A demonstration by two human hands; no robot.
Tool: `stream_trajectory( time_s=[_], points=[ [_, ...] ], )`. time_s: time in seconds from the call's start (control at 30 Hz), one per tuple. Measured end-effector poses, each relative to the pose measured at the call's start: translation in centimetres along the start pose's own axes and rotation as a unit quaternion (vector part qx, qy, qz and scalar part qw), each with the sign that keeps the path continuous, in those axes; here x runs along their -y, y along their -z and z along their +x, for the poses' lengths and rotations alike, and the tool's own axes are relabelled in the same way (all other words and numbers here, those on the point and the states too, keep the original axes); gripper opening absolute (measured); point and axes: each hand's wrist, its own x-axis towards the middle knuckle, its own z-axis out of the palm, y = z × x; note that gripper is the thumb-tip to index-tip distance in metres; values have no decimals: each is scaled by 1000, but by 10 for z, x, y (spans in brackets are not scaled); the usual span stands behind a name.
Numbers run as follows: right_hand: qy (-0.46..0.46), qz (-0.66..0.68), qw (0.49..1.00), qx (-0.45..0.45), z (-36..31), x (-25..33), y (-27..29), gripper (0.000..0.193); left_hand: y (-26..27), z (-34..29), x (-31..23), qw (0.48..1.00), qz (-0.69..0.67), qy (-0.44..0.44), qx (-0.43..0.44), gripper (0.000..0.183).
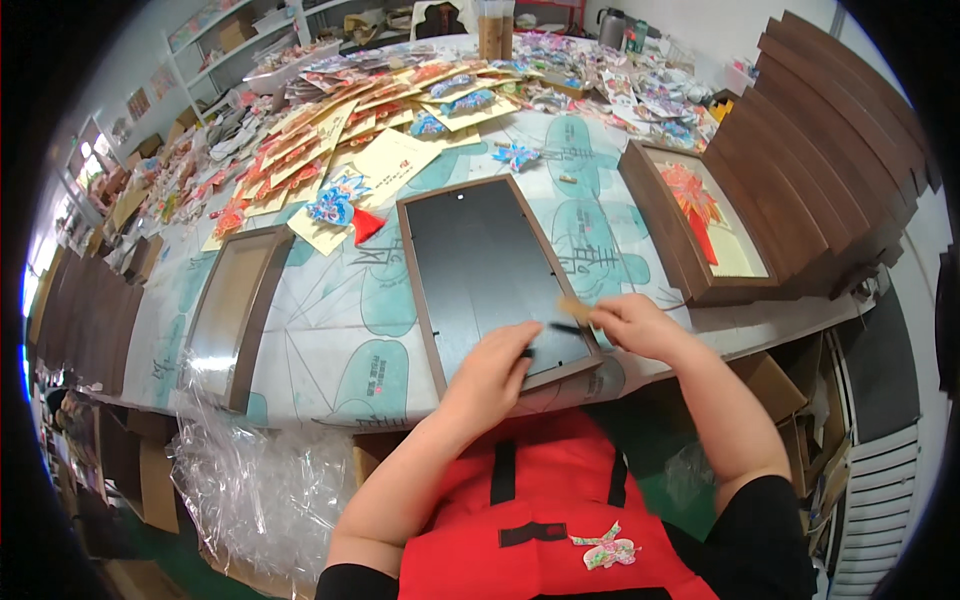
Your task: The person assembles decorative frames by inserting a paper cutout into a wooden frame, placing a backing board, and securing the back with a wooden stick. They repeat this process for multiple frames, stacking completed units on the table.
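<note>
A brown picture frame [436, 345] lies in front of me, its black backing board [480, 265] facing up with small dark tabs along the edges. Over the near part of the board, my left hand [492, 372] is closed, its fingertips pinched by a small dark bit too unclear to name. My right hand [635, 325] is closed by the frame's near right corner. From its fingers sticks a small tan piece [573, 308], blurred, with a thin dark strip [566, 328] just below it. Whether the two are joined, I cannot tell.
Another frame [255, 300] lies to the left. At right, an open box frame [690, 270] holds a red-orange tasselled ornament, beside stacked brown frames [800, 130]. Cream cards [395, 165] and blue ornaments [335, 203] pile up at the back. Clear plastic bags [265, 490] hang below the table edge.
</note>
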Motion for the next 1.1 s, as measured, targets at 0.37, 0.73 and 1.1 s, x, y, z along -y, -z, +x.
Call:
stream_trajectory(
  time_s=[0.37, 0.73, 1.1],
  points=[
    [-45, 56, 993, -93, 37, 22, -13, 37, 20, -27, 66, 941, -141, 232, -204, 58],
    [144, -158, 958, -191, 47, -4, -26, 38, 15, -31, 70, 948, -129, 223, -189, 55],
    [80, -393, 905, -140, 52, 30, -33, 34, 19, -31, 70, 953, -112, 214, -182, 54]
  ],
)
